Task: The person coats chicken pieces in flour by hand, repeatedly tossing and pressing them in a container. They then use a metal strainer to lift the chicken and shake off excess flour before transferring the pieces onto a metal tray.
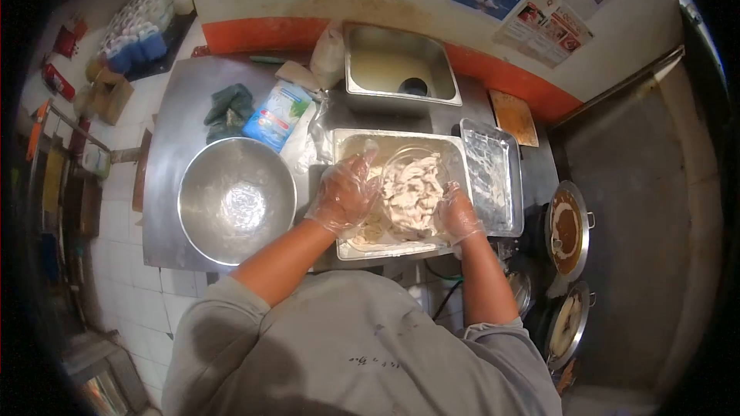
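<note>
Both my hands wear thin clear plastic gloves. My left hand (345, 194) is curled against the left side of a round, thin-rimmed strainer, and my right hand (461, 214) grips its right side. Pale, flour-coated strips (415, 189), which look like meat, fill the strainer. It sits within a rectangular metal pan (401, 135), over loose flour and clumps. My fingertips are partly hidden by the gloves and the rim.
Left of the pan stands a large steel bowl (204, 200). A blue-and-white packet (276, 115) lies behind it. A deep tray of cloudy liquid (378, 73) stands at the back. Right are a floury shallow tray (501, 185) and two round pans (580, 258).
</note>
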`<action>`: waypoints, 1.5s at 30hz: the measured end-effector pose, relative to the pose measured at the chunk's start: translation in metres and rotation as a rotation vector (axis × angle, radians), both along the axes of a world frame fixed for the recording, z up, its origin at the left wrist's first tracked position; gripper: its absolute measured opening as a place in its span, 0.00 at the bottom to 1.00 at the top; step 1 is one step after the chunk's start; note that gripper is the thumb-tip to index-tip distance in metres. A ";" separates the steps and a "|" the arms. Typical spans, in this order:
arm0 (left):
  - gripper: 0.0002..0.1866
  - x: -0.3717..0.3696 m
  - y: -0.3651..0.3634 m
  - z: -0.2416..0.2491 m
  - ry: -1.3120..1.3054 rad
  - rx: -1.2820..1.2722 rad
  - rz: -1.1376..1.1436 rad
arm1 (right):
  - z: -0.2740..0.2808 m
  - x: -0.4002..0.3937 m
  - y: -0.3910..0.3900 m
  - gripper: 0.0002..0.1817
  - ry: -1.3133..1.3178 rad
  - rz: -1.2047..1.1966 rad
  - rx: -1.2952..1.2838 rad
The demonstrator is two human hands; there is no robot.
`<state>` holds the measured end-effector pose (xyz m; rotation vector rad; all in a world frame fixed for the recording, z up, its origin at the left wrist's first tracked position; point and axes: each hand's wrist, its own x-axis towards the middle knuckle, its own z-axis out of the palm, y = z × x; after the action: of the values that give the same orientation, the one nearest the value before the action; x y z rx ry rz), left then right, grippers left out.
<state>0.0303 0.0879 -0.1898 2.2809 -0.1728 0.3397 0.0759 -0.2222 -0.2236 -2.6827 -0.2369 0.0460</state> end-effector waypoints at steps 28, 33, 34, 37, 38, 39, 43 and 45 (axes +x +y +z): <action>0.29 0.007 -0.018 -0.016 -0.156 0.285 0.024 | 0.046 0.019 -0.229 0.17 -0.311 -0.504 -0.006; 0.30 0.002 -0.040 -0.002 0.111 0.474 -0.002 | -0.011 0.009 -0.240 0.18 -0.197 -0.649 0.431; 0.32 -0.001 -0.047 0.003 0.252 0.535 -0.014 | -0.006 -0.001 -0.233 0.16 -0.157 -0.622 0.214; 0.44 -0.005 -0.077 0.020 0.573 0.199 0.063 | -0.031 -0.018 -0.253 0.13 -0.192 -0.508 -0.082; 0.44 -0.003 -0.081 0.012 0.582 0.210 0.069 | -0.042 -0.021 -0.261 0.12 -0.273 -0.423 -0.172; 0.51 0.001 -0.082 -0.007 0.746 0.313 0.098 | -0.053 -0.022 -0.268 0.15 -0.555 -0.350 -0.171; 0.68 0.010 -0.093 -0.045 0.982 0.364 0.129 | -0.042 -0.017 -0.274 0.15 -0.623 -0.308 0.061; 0.70 0.015 -0.115 -0.029 0.983 0.410 0.150 | -0.033 -0.013 -0.273 0.15 -0.773 -0.119 -0.023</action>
<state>0.0449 -0.0270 -0.2192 2.5881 0.4718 -0.8184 0.0633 -0.4952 -0.2571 -2.5993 -0.3036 -1.0336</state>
